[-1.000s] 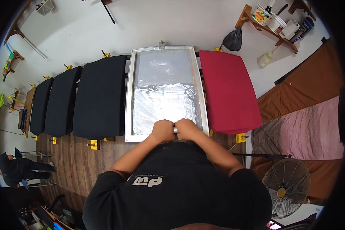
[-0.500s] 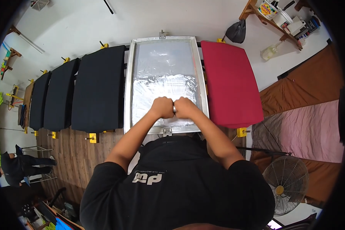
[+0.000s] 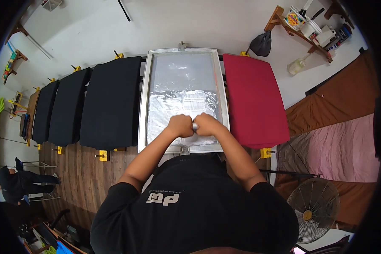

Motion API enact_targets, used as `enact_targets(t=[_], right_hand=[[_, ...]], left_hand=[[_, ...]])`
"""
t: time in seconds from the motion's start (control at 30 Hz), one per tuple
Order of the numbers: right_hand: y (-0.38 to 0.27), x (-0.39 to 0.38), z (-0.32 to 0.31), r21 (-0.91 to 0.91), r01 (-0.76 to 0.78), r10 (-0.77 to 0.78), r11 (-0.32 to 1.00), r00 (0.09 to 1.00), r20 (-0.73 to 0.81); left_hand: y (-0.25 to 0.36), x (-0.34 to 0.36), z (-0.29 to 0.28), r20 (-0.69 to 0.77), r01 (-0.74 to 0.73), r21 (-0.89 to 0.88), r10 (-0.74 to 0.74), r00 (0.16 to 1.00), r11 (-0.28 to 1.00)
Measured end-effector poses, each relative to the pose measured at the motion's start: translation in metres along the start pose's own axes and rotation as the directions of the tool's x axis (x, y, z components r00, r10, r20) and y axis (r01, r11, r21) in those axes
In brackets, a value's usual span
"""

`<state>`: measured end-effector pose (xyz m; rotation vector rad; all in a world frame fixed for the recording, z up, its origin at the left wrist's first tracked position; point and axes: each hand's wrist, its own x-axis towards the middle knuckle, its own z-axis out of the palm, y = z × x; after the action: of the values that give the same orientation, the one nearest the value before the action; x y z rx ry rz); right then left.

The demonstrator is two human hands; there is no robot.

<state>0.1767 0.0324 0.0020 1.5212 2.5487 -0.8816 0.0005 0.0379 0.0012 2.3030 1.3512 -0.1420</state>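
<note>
A screen-printing frame (image 3: 144,99) of pale metal lies in front of me. Glossy white ink (image 3: 165,106) covers the near half of its mesh, while the far half looks grey. Over the near part, my left hand (image 3: 180,126) and my right hand (image 3: 207,124) are closed side by side, knuckles up. Both grip a squeegee; a short silver piece of its handle (image 3: 194,126) shows between the fists, and the rest is hidden beneath them.
Boards covered in black fabric (image 3: 111,101) stand in a row on the left. A red-covered board (image 3: 256,101) is close on the right. Yellow clamps (image 3: 102,155) stick out below the boards. A floor fan (image 3: 313,211) stands lower right; another person (image 3: 23,184) is far left.
Both fists have come slightly nearer to my body, along the mesh, still gripping the squeegee. The whole view has shifted a little, so the boards and frame sit lower.
</note>
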Motion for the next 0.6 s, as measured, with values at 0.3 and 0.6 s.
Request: enact_targets(t=[0.3,0.6], right_hand=[[-0.026,-0.044,0.062,-0.047,-0.061,0.048,0.997,0.97,-0.238],[-0.001,-0.006,0.012,-0.052,-0.013,0.009,0.999,0.996,-0.085]], left_hand=[[0.012,-0.047,0.048,-0.306,-0.179,-0.008,0.168,0.937,0.984],[0.004,-0.005,0.007,-0.044,-0.01,0.004,0.01,0.999,1.0]])
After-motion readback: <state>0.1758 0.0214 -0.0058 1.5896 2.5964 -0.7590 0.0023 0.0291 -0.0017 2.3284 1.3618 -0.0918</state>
